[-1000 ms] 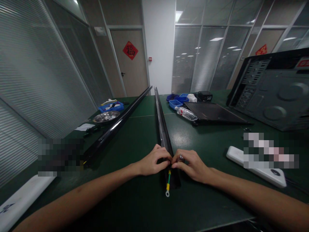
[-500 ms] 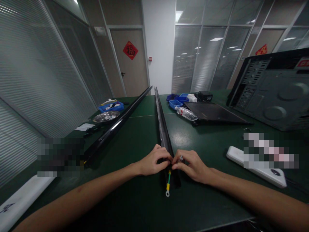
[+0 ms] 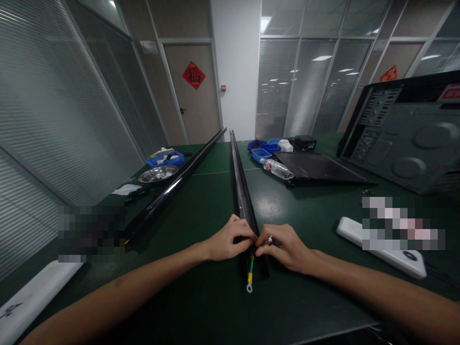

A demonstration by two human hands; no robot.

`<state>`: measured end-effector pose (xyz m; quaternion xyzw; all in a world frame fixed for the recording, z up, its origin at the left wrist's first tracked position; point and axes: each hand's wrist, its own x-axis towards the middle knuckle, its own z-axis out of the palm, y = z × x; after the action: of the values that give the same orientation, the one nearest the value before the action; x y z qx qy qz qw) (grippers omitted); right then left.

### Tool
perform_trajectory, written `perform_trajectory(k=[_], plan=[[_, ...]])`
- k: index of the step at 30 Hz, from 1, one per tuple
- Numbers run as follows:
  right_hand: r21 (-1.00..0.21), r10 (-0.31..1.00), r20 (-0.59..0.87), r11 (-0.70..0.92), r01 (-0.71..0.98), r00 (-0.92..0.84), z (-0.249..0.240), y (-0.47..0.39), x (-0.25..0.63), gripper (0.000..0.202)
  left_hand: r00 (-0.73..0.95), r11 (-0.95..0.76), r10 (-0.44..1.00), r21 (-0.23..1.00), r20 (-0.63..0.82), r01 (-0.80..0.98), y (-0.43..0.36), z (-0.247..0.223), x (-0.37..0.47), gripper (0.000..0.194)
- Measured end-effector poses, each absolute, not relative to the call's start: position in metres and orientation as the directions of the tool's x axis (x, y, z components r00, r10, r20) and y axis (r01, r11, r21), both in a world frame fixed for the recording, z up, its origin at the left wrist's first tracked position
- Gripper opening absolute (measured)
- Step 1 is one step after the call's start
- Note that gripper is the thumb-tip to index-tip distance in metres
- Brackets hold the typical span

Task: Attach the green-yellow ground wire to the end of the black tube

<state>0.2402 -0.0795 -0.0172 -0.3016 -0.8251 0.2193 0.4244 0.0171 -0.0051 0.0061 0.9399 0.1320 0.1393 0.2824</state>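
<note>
A long black rail lies lengthwise on the green table, its near end under my hands. My left hand and my right hand meet over that end, thumbs and fingers pinched together, fingertips touching or nearly so. What they pinch is too small and covered to make out. A ring is on a finger of my right hand. Just below the fingertips, a short green wire with yellow sleeves sticks out towards me and ends in a metal ring terminal.
Another black rail lies at the left, beside a metal bowl and a blue tray. On the right are a plastic bottle, a flat black panel, a computer case and a white device.
</note>
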Motion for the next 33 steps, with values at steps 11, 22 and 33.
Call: perform_trajectory(k=[11, 22, 33], plan=[[-0.600, 0.657, 0.601, 0.747, 0.287, -0.455, -0.0166, -0.0800, 0.2388, 0.021, 0.923, -0.811, 0.328, 0.561, 0.203, 0.165, -0.0063, 0.0058, 0.0178, 0.017], [-0.624, 0.675, 0.584, 0.729, 0.282, -0.451, -0.0173, -0.0806, 0.2387, 0.022, 0.924, -0.806, 0.331, 0.566, 0.194, 0.170, -0.0067, 0.0067, 0.0183, 0.018], [-0.607, 0.668, 0.591, 0.738, 0.297, -0.452, -0.0167, -0.0799, 0.2392, 0.022, 0.923, -0.810, 0.332, 0.560, 0.194, 0.173, -0.0055, 0.0046, 0.0175, 0.018]])
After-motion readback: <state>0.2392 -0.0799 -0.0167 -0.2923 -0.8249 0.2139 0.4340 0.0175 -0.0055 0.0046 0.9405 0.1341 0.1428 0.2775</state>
